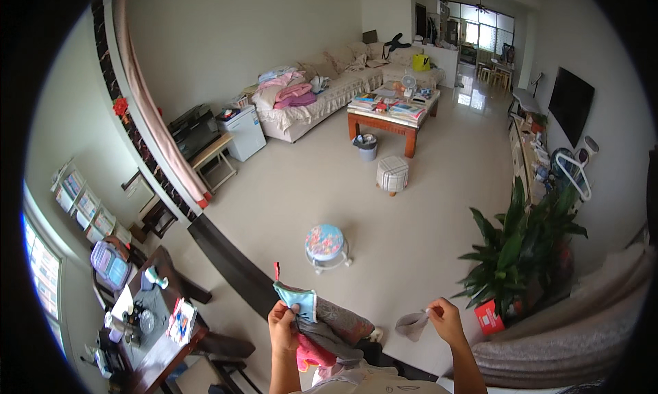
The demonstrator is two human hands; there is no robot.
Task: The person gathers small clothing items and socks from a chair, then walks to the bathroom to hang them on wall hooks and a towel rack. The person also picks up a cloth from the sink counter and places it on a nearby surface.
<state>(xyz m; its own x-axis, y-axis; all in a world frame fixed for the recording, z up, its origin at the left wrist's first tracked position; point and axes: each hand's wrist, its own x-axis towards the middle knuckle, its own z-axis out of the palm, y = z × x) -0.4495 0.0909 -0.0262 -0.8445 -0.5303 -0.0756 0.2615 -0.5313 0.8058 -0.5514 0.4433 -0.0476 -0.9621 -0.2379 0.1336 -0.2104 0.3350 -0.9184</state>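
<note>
My left hand (pixel 281 322) pinches a light blue cloth (pixel 302 300) with pale edging and a small red tab at its top. Grey fabric (pixel 329 337) and a pink cloth (pixel 313 354) hang beneath that hand, near my body. Beside them lies a rolled or bunched patterned grey-red textile (pixel 345 317); whether my hand bears it too I cannot tell. Off to the right, my right hand (pixel 446 317) grips a small thin grey fabric piece (pixel 411 326) by its edge, and the piece hangs down to the left of my fingers. The two hands are well apart.
A round flowered stool (pixel 325 244) on casters stands ahead, with a checked stool (pixel 392 174) and a wooden coffee table (pixel 383 122) farther off. Left is a cluttered dark table (pixel 159 360). A potted plant (pixel 514 250) and a grey curtain (pixel 555 353) are at right. Folded bedding (pixel 293 93) lies on the sofa.
</note>
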